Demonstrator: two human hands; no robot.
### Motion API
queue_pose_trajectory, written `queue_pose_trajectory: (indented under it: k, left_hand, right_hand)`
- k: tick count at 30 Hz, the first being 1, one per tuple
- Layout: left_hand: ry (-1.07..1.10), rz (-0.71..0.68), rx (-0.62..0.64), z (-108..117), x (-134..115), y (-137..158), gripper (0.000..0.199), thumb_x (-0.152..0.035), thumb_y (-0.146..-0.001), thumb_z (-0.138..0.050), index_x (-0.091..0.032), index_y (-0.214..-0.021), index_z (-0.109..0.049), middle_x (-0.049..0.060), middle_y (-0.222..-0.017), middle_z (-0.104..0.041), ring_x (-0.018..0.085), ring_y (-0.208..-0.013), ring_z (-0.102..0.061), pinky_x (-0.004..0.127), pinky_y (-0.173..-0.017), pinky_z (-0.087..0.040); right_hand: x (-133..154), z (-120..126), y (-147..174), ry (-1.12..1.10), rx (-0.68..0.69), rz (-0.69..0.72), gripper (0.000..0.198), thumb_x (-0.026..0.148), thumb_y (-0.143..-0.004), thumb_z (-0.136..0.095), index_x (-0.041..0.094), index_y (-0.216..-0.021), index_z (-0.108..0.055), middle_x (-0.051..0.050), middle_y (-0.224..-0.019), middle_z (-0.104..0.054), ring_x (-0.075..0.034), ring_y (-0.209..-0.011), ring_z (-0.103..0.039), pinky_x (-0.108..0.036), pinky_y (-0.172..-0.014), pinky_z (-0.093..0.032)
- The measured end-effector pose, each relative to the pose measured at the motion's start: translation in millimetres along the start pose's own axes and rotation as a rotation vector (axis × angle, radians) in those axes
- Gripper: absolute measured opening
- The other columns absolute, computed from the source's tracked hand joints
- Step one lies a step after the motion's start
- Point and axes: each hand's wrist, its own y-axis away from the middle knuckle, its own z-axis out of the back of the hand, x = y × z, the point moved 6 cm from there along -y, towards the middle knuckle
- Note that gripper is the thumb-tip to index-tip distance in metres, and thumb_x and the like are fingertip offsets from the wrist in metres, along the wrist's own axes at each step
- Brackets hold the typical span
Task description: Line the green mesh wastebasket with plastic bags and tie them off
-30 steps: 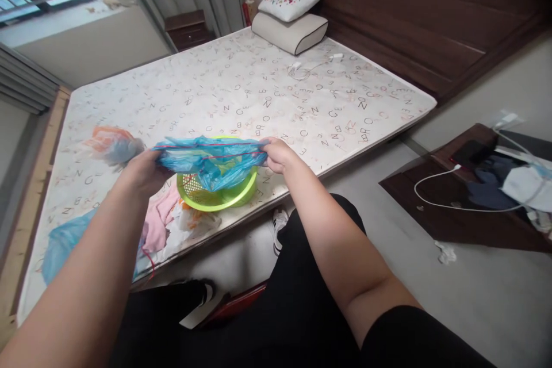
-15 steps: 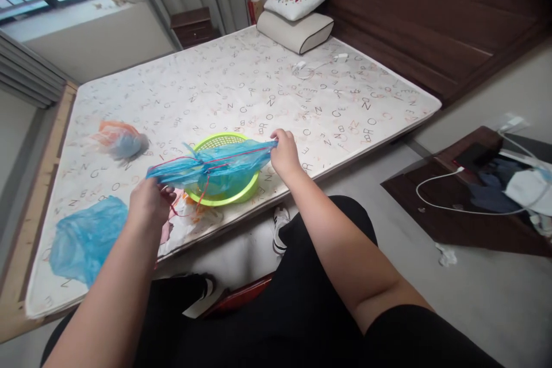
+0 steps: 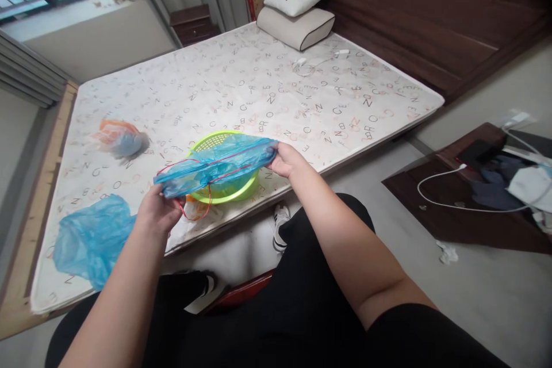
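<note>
A blue plastic bag (image 3: 219,161) with a red drawstring is stretched between both hands, over a lime-green basket (image 3: 248,191). My left hand (image 3: 160,207) grips the bag's left end, with a loop of the red drawstring (image 3: 202,217) hanging beside its fingers. At the other end, my right hand (image 3: 285,160) pinches the bag near its corner. The bag hides most of the basket's inside. Another blue plastic bag (image 3: 92,238) lies crumpled to the left of my left forearm.
The letter-printed mattress (image 3: 224,89) carries an orange and blue plastic bundle (image 3: 118,138), a white cable, and stacked pillows (image 3: 295,26) at the far end. A dark nightstand (image 3: 431,195) with cables and cloth stands at right. Crumpled tissue (image 3: 447,253) lies on the floor.
The bag has been spread wider and flatter between my hands. My left hand has shifted slightly right and down, while my right hand has dropped a little. The drawstring loop hangs rounder.
</note>
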Motion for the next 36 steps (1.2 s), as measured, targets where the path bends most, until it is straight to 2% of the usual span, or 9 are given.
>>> queue_pose_trajectory:
  k: [5, 8, 11, 16, 19, 23, 27, 31, 36]
  left_hand:
    - [0.136, 0.109, 0.195, -6.7, 16.5, 12.1, 0.014, -0.014, -0.09, -0.054, -0.018, -0.077, -0.051, -0.004, -0.062, -0.054, 0.008, -0.043, -0.051, 0.017, -0.044, -0.05]
    - [0.054, 0.205, 0.312, -2.5, 32.2, 19.2, 0.015, -0.021, -0.087, -0.06, -0.018, -0.076, -0.05, -0.005, -0.058, -0.048, 0.008, -0.042, -0.047, 0.018, -0.042, -0.046]
    - [-0.062, 0.245, 0.321, 13.7, 51.0, 17.8, 0.021, -0.022, -0.079, -0.069, -0.018, -0.071, -0.051, -0.006, -0.052, -0.042, 0.007, -0.042, -0.043, 0.017, -0.043, -0.044]
    - [-0.223, 0.022, 0.218, 43.9, 63.0, -2.0, 0.023, -0.017, -0.063, -0.08, -0.018, -0.067, -0.058, -0.004, -0.054, -0.051, 0.008, -0.046, -0.044, 0.018, -0.044, -0.041]
    - [-0.29, -0.14, 0.155, 57.5, 60.2, -16.4, 0.026, -0.02, -0.057, -0.085, -0.018, -0.075, -0.066, -0.001, -0.063, -0.062, 0.012, -0.055, -0.054, 0.022, -0.052, -0.048]
    - [-0.453, -0.27, 0.039, 73.9, 59.7, -33.1, 0.036, -0.029, -0.062, -0.083, -0.019, -0.094, -0.071, 0.0, -0.078, -0.07, 0.016, -0.066, -0.062, 0.025, -0.06, -0.051]
    - [-0.652, -0.439, -0.089, 81.2, 54.3, -36.1, 0.041, -0.031, -0.068, -0.078, -0.021, -0.107, -0.069, 0.003, -0.101, -0.073, 0.017, -0.079, -0.067, 0.025, -0.064, -0.052]
    - [-0.619, -0.571, -0.051, 69.3, 38.8, -31.7, 0.058, -0.022, -0.065, -0.079, -0.024, -0.122, -0.065, 0.007, -0.134, -0.067, 0.018, -0.104, -0.068, 0.023, -0.077, -0.055]
    - [-0.38, -0.387, 0.014, 47.0, 22.0, -43.2, 0.06, -0.018, -0.059, -0.073, -0.02, -0.119, -0.07, 0.004, -0.101, -0.072, 0.013, -0.068, -0.061, 0.019, -0.053, -0.046]
  right_hand:
    - [-10.1, -1.7, -3.1, 0.079, -0.052, -0.006, 0.017, 0.022, -0.1, -0.048, 0.021, -0.085, -0.057, 0.002, -0.064, -0.062, -0.014, -0.06, -0.059, -0.027, -0.066, -0.058]
    - [-3.1, 2.6, 0.7, 0.472, 0.0, 0.114, 0.011, 0.023, -0.093, -0.055, 0.02, -0.085, -0.062, 0.0, -0.068, -0.065, -0.016, -0.066, -0.063, -0.026, -0.066, -0.056]
    - [5.6, 12.6, 4.8, 1.011, 0.015, 0.214, 0.006, 0.021, -0.084, -0.061, 0.018, -0.081, -0.066, -0.005, -0.072, -0.068, -0.019, -0.067, -0.065, -0.031, -0.065, -0.055]
    - [-4.7, 23.5, -1.3, 1.255, 0.115, 0.072, 0.009, 0.027, -0.082, -0.06, 0.018, -0.083, -0.063, -0.01, -0.078, -0.068, -0.023, -0.062, -0.063, -0.038, -0.058, -0.056]
    - [-2.1, 20.4, -8.6, 1.358, 0.0, 0.198, 0.008, 0.027, -0.08, -0.062, 0.021, -0.084, -0.06, -0.01, -0.085, -0.069, -0.025, -0.072, -0.066, -0.04, -0.068, -0.057]
    - [6.2, 8.4, -13.6, 1.288, -0.174, 0.495, 0.017, 0.025, -0.081, -0.058, 0.024, -0.098, -0.06, -0.005, -0.094, -0.07, -0.025, -0.089, -0.066, -0.04, -0.085, -0.055]
    - [8.8, -4.3, -18.5, 1.031, -0.113, 0.651, 0.028, 0.017, -0.082, -0.053, 0.024, -0.109, -0.062, -0.004, -0.118, -0.072, -0.021, -0.11, -0.067, -0.038, -0.101, -0.052]
    - [12.9, -11.5, -23.6, 0.863, -0.009, 0.651, 0.038, 0.011, -0.079, -0.052, 0.022, -0.114, -0.064, -0.006, -0.132, -0.07, -0.02, -0.126, -0.064, -0.037, -0.111, -0.048]
    - [16.9, -10.3, -25.6, 0.83, -0.016, 0.626, 0.035, 0.013, -0.077, -0.055, 0.021, -0.109, -0.065, -0.008, -0.131, -0.071, -0.021, -0.129, -0.064, -0.038, -0.111, -0.049]
